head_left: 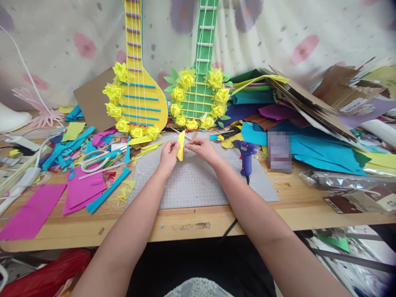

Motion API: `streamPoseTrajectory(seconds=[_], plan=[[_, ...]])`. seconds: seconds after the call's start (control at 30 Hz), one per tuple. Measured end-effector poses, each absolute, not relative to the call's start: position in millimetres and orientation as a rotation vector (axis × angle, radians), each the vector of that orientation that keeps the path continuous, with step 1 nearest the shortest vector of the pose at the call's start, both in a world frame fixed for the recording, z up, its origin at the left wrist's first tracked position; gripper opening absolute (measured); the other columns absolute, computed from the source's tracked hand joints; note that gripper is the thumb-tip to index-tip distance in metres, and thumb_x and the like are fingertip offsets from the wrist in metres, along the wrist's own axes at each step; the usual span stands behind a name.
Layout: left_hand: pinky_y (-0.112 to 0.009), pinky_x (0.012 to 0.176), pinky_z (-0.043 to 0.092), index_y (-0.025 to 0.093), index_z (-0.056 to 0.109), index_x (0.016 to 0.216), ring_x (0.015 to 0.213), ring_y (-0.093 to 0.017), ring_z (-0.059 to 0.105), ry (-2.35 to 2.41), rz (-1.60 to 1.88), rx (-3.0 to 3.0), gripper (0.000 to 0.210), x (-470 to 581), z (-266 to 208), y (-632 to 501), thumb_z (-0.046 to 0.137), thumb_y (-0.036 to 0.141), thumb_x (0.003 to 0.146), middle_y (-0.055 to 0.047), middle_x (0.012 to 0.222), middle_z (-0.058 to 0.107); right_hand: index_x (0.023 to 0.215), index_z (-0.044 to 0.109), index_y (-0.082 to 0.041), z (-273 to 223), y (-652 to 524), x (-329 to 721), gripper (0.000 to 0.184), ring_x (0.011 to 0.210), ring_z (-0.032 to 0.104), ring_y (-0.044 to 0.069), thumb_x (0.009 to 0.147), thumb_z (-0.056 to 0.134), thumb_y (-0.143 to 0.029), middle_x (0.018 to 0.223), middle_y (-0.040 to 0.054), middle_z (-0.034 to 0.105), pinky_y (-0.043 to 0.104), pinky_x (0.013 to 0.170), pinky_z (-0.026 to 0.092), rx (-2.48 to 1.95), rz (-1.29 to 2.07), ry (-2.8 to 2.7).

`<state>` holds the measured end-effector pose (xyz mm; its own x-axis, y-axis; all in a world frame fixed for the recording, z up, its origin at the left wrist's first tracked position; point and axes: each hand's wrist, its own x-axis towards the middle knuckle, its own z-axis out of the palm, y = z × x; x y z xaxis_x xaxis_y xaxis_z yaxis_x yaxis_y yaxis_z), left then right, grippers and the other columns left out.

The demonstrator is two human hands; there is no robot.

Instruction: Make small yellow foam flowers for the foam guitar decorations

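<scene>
My left hand [168, 158] is closed on a folded strip of yellow paper [181, 147], held upright above the grey cutting mat [198, 189]. My right hand [203, 149] is just to the right, its fingertips pinched together close to the paper's edge. Whatever lies between those fingertips is too small to make out. Behind both hands stand a yellow paper guitar [147, 97] and a green paper guitar [201, 93], each trimmed with yellow paper flowers. On the mat's right side a blue glue gun [246, 159] stands upright.
At the left lie white-handled scissors [94, 161], pink paper sheets [35, 210] and blue strips [108, 189]. Blue paper [324, 146] and cardboard [315, 105] are piled at the right. A black cord [229, 230] hangs over the wooden table's [262, 216] front edge.
</scene>
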<state>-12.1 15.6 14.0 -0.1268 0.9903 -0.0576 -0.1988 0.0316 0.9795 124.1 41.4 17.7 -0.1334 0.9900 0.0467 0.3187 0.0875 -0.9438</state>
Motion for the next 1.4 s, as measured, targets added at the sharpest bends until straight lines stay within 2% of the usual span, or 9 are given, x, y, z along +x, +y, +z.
streamPoseTrajectory(seconds=[0.37, 0.73, 0.9, 1.07, 1.23, 1.4], plan=[[-0.029, 0.061, 0.053, 0.015, 0.052, 0.077, 0.065, -0.014, 0.062, 1.112, 1.33, 0.903, 0.029, -13.6, 16.3, 14.4, 0.065, 0.039, 0.067, 0.0, 0.068, 0.06, 0.077, 0.069, -0.018, 23.2, 36.5, 125.5, 0.02, 0.079, 0.06, 0.014, 0.063, 0.064, -0.031, 0.082, 0.0025, 0.069, 0.03, 0.082, 0.043, -1.124, 1.269, -1.485], [-0.022, 0.055, 0.051, 0.016, 0.051, 0.081, 0.052, -0.006, 0.054, 1.034, 1.3, 0.805, 0.03, -13.0, 14.2, 14.8, 0.067, 0.036, 0.066, 0.004, 0.063, 0.056, 0.072, 0.068, -0.018, 23.1, 36.6, 121.9, 0.018, 0.074, 0.059, 0.013, 0.06, 0.065, -0.031, 0.077, 0.0016, 0.068, 0.029, 0.077, 0.044, -1.068, 1.297, -1.475], [-0.023, 0.055, 0.05, 0.019, 0.046, 0.081, 0.059, -0.01, 0.059, 1.103, 1.334, 0.897, 0.03, -10.8, 13.7, 12.3, 0.066, 0.036, 0.066, 0.004, 0.064, 0.057, 0.069, 0.066, -0.017, 19.9, 37.7, 118.4, 0.017, 0.065, 0.053, 0.011, 0.06, 0.065, -0.031, 0.067, -0.0005, 0.062, 0.027, 0.068, 0.042, -1.113, 1.222, -1.501], [-0.022, 0.057, 0.049, 0.016, 0.057, 0.077, 0.069, -0.012, 0.061, 1.172, 1.364, 1.019, 0.024, -8.7, 11.4, 11.0, 0.064, 0.037, 0.067, -0.001, 0.076, 0.063, 0.069, 0.063, -0.019, 17.8, 38.8, 116.5, 0.014, 0.054, 0.045, 0.009, 0.06, 0.065, -0.03, 0.052, -0.005, 0.049, 0.025, 0.059, 0.038, -1.216, 1.088, -1.55], [-0.027, 0.064, 0.049, 0.014, 0.064, 0.083, 0.073, -0.017, 0.064, 1.157, 1.31, 0.993, 0.036, -8.6, 11.0, 11.3, 0.061, 0.047, 0.067, -0.006, 0.079, 0.068, 0.071, 0.062, -0.019, 21.1, 37.3, 118.9, 0.017, 0.063, 0.053, 0.012, 0.065, 0.061, -0.034, 0.062, -0.0018, 0.057, 0.026, 0.064, 0.041, -1.192, 1.139, -1.565], [-0.025, 0.062, 0.047, 0.013, 0.067, 0.082, 0.07, -0.017, 0.065, 1.194, 1.314, 1.005, 0.038, -8.5, 12.8, 11.0, 0.067, 0.045, 0.061, -0.007, 0.078, 0.069, 0.065, 0.059, -0.018, 28.0, 34.6, 121.1, 0.027, 0.069, 0.054, 0.014, 0.075, 0.048, -0.04, 0.069, 0.0003, 0.06, 0.027, 0.069, 0.04, -1.133, 1.066, -1.684]])
